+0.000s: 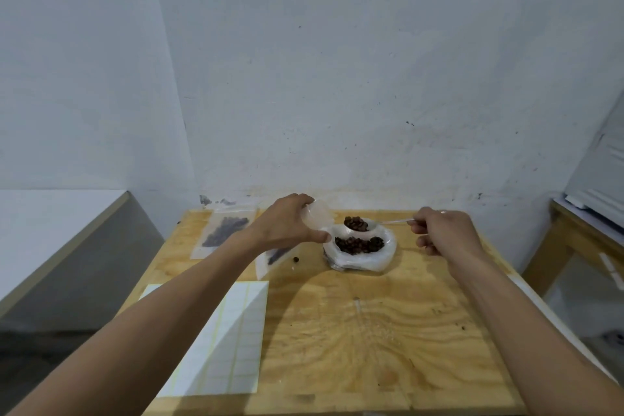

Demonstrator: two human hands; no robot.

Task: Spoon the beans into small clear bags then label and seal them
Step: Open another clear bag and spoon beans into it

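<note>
One loaded spoon (358, 224), beans (358, 244) in open bag (363, 262)

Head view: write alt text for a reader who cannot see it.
The right hand holds a spoon heaped with beans above the open bean bag, while the left hand grips a small clear bag beside it. Filled bags and a label sheet lie on the wooden table.

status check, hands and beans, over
Left hand holds small clear bag open. Right hand grips spoon, loaded with beans, above the bean bag. One stray bean on table; nothing blocking.
</note>
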